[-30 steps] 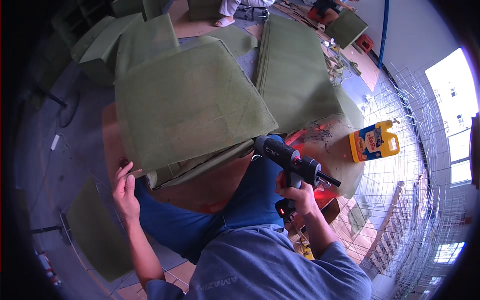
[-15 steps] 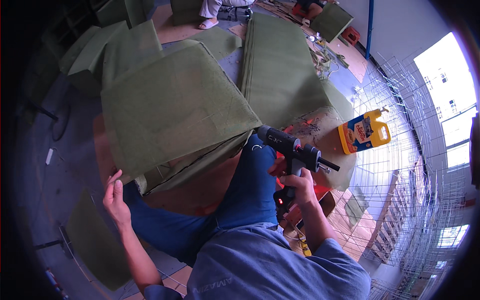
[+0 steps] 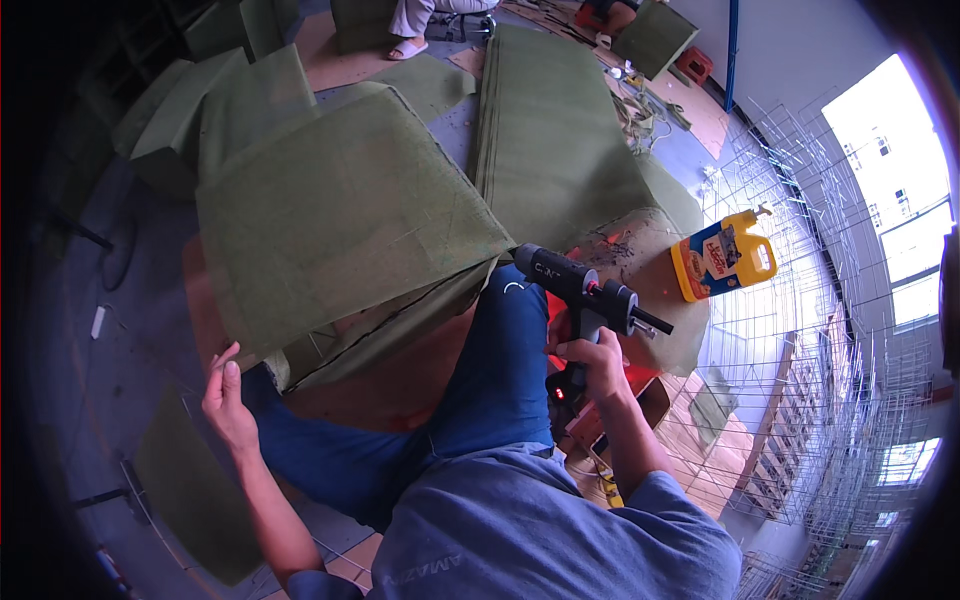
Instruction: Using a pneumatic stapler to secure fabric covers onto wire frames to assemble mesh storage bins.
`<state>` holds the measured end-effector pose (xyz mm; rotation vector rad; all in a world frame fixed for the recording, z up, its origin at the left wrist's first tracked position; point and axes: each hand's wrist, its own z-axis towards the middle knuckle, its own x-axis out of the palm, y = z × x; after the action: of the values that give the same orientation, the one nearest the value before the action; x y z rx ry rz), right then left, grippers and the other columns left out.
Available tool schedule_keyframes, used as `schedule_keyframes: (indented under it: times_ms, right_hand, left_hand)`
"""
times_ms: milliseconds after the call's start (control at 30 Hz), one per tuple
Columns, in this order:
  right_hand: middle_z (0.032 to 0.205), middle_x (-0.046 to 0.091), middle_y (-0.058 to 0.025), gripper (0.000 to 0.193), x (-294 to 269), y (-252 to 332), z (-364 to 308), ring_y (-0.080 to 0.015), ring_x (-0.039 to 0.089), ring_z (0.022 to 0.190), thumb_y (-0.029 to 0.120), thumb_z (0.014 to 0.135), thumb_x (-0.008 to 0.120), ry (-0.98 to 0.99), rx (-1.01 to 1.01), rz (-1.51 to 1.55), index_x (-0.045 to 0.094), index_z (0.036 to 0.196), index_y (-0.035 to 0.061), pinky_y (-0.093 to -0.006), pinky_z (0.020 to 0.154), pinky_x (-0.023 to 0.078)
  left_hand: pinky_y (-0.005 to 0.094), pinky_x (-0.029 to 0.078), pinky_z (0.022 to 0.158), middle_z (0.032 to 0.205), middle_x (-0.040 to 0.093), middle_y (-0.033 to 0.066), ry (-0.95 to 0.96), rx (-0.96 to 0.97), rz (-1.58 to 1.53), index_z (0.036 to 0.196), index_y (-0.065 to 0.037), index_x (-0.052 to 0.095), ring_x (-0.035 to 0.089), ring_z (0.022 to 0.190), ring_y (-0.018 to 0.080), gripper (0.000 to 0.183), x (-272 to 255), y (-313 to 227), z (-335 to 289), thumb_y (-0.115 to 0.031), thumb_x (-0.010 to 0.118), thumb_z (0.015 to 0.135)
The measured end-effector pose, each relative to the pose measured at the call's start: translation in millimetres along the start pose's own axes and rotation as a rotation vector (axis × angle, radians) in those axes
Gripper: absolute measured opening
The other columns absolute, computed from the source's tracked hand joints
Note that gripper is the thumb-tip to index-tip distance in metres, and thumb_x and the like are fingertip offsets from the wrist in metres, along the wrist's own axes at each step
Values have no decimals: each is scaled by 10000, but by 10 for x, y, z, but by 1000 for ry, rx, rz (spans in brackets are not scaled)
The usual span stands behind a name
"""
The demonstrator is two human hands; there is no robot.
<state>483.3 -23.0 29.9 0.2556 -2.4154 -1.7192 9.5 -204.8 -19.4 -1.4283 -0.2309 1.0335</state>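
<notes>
While resting at the lower left corner of the cushion, left hand [image 3: 228, 405] open, fingers [image 3: 222, 362] apart and raised, thumb tip touching or nearly touching the cushion's edge; contact too fine to tell. Just right of it, large olive-green cushion [image 3: 340, 215], flat and square-cornered, tilted up across blue-trousered knee [image 3: 500, 350], its lower edge gaping along a dark seam with folded green fabric under it. Beneath cushion and knee, reddish-brown board [image 3: 390, 395]. Behind, toward the top left, more green cushions [image 3: 235, 95] stacked close together. Farther right, long green fabric panel [image 3: 555, 130] lying flat, running away toward the top, another person's sandalled foot [image 3: 408, 46] just beyond its far end. Right of the knee, black power tool [image 3: 585, 290], pistol-shaped, barrel pointing right and slightly down, well clear of the cushion's edge. Right hand [image 3: 592, 362] clamped on its grip, fingers wrapped tight around the handle, small red light showing below the fist. Farther right, yellow plastic jug [image 3: 722, 258] with handle and spout, standing upright on crumpled green cloth [image 3: 655, 235]; contents hidden by the opaque wall. At the far right, wire mesh racks [image 3: 810, 330] before bright windows.
</notes>
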Motion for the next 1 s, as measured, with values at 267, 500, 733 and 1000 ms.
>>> schedule_keyframes:
  times_ms: [267, 500, 733, 1000]
  right_hand:
    - [890, 664, -95, 377, -97, -69, 90, -212, 674, 875, 148, 680, 681, 3, -13, -28, 666, 1018, -20, -342, 841, 537]
    - [1085, 747, -219, 480, -618, -192, 253, -265, 749, 872, 150, 779, 616, -136, -26, 418, 636, 1200, -79, -369, 843, 628]
    - [1248, 729, -212, 502, -1728, -375, 417, -306, 748, 1072, 172, 863, 594, -217, 81, 511, 610, 1292, -89, -413, 926, 622]
    - [808, 688, -133, 463, -2516, -680, 510, -299, 712, 792, 422, 991, 583, -585, 260, -374, 694, 1111, -11, -424, 793, 585]
  left_hand:
    - [391, 358, 1196, 1320, 727, 90, -1, 2, -11, 1239, 18, 740, 566, 1341, 234, 341, 4, 15, -18, -245, 575, 1099]
    - [407, 376, 1176, 1493, 602, 172, 7, 74, -242, 1271, 47, 698, 509, 1413, 252, 370, 16, 87, -195, -237, 533, 1101]
    - [443, 580, 905, 1412, 600, 206, -68, -508, -760, 1379, -27, 541, 671, 1151, 298, 493, 29, 196, -681, -424, 551, 1087]
    - [368, 658, 792, 961, 753, 165, -17, -557, -680, 912, -54, 637, 767, 878, 237, 194, 249, 105, -690, -198, 719, 1013]
